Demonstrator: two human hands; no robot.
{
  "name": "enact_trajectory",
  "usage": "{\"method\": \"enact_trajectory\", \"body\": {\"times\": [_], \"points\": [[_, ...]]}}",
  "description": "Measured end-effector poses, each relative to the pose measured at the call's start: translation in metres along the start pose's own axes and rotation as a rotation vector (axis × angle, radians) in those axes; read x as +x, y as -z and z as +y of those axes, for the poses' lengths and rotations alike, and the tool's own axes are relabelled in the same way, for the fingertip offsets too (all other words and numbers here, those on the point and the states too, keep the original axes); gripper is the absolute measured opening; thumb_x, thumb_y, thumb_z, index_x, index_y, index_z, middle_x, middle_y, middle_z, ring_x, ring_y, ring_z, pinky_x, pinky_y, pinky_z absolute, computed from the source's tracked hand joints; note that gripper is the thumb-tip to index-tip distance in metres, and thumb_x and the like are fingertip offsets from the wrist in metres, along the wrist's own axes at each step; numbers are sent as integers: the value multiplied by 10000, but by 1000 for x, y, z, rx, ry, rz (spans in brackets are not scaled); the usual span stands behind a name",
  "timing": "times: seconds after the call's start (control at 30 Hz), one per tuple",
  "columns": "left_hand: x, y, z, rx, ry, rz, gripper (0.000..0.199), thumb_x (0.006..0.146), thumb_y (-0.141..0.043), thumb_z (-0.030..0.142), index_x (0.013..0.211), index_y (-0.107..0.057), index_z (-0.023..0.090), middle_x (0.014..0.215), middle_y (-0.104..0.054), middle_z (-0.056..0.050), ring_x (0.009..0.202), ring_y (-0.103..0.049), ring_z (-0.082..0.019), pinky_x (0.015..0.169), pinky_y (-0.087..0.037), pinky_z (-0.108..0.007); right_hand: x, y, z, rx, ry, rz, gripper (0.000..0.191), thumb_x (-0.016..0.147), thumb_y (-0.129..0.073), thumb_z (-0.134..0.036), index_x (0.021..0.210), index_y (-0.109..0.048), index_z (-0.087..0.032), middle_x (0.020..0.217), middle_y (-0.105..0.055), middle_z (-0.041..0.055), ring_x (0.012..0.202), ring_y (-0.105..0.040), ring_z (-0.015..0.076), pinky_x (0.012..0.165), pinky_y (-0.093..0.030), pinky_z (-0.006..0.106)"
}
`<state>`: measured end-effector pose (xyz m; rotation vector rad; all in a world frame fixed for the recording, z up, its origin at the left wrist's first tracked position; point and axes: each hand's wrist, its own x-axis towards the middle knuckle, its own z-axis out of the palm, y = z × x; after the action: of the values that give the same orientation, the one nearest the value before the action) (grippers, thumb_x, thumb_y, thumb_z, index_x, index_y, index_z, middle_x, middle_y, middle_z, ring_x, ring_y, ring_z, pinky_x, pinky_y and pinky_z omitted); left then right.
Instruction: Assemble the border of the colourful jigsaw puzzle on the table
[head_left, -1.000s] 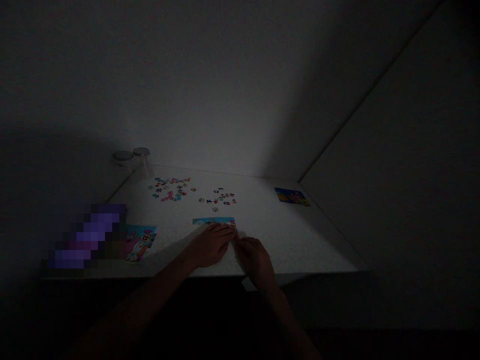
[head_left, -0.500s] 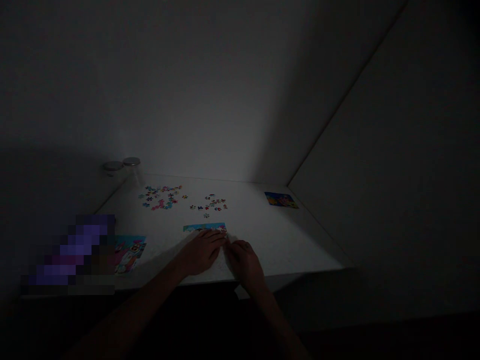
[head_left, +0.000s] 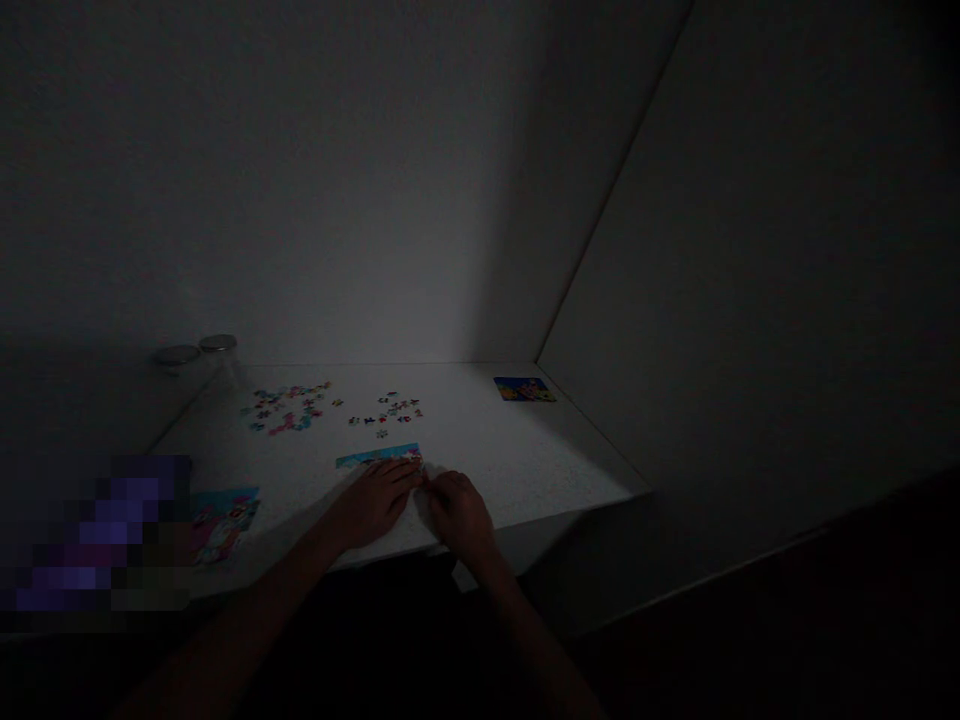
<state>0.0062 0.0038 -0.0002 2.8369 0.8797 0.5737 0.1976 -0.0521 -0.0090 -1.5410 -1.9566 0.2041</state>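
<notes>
Your left hand [head_left: 371, 503] lies on the white table [head_left: 517, 460], with its fingers [head_left: 401, 478] together, touching the puzzle [head_left: 379, 456]. Your right hand [head_left: 459, 517] is just beside it, at the puzzle's right end. You cannot tell if its fingertips [head_left: 430, 482] pinch a piece. The puzzle is at 12 o'clock. A picture card [head_left: 223, 524] lies at 9 o'clock. Loose pieces [head_left: 285, 408] lie at 11 o'clock and 12 o'clock. A small card [head_left: 524, 389] is at 1 o'clock. 2 glass jars [head_left: 217, 350] stand farthest, at 11 o'clock.

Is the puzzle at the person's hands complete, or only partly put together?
Partly: only a narrow assembled strip shows, and loose jigsaw pieces lie scattered beyond it.
</notes>
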Motion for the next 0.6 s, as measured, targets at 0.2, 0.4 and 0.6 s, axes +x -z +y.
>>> {"method": "enact_trajectory", "body": {"times": [0.2,0.4,0.6], "points": [[-1,2,3,-7,21,-20,424,947,-389,164,1326,-557,251,1436,-531,-43,1340,-454,-177,1127,-339,-419,-1,-3,1,8,-64,41,123,840,-555,-99,832,-655,-171,871,-660,76,906,-598,208,826,-457,308],[-3,-1,1,-17,15,-29,443,943,-385,146,1348,-534,243,1459,-507,-42,1354,-441,-176,1139,-324,-426,-1,-3,-1,-8,-109,47,130,832,-555,-87,832,-660,-164,887,-659,87,925,-597,209,845,-444,300],[-5,-6,0,-1,21,-26,435,939,-394,151,1330,-554,256,1455,-511,-36,1353,-445,-187,1152,-309,-440,0,-3,-1,9,-157,23,149,838,-542,-106,838,-680,-164,903,-663,87,944,-591,201,865,-429,289]]}}
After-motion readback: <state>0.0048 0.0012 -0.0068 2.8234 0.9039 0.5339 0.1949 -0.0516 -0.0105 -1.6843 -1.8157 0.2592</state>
